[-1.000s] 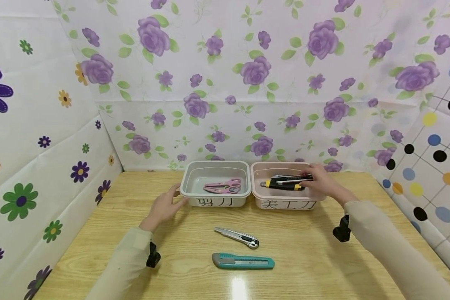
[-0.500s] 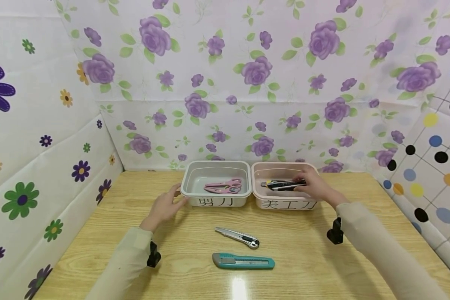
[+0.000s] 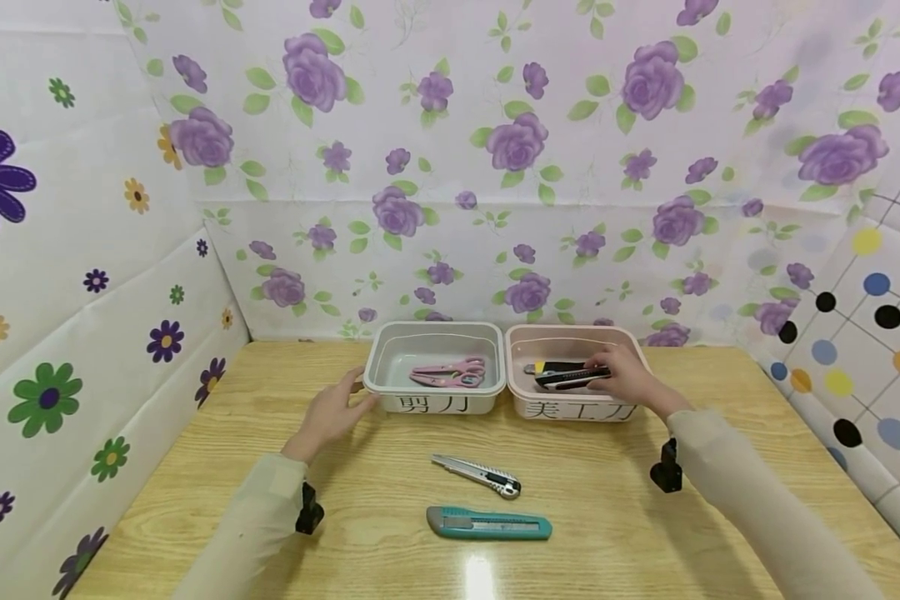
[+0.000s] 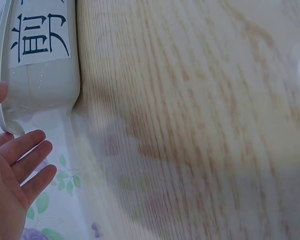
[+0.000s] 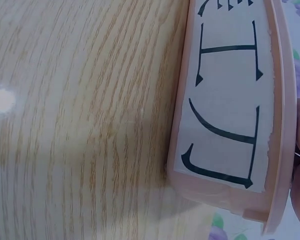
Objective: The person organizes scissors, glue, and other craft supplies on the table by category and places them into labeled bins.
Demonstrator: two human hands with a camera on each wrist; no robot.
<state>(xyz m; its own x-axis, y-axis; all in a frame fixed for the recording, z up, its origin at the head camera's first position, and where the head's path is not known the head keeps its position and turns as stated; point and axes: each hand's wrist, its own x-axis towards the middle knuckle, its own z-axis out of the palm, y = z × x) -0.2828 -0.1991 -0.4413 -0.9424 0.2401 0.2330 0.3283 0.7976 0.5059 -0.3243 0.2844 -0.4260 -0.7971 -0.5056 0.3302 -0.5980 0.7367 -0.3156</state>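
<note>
My right hand (image 3: 622, 377) reaches into the pink bin (image 3: 516, 402) and pinches the end of a black utility knife (image 3: 558, 379). Behind that knife, another cutter with a yellow part (image 3: 540, 367) shows in the bin, partly covered. Only the edge of the right hand appears past the bin's rim in the right wrist view. My left hand (image 3: 333, 414) touches the left end of the grey bin (image 3: 381, 402), its thumb at the rim and the other fingers loosely extended, as the left wrist view shows. Pink scissors (image 3: 450, 372) lie inside the grey bin.
On the wooden table (image 3: 375, 492) in front of the bins lie a silver utility knife (image 3: 474, 474) and a larger teal utility knife (image 3: 489, 524). Both bins carry front labels and stand side by side near a flowered backdrop (image 3: 435, 208).
My right hand has shifted slightly left and forward in the pink bin, bringing the black utility knife over the yellow-and-black cutter. The left hand has stayed in place.
</note>
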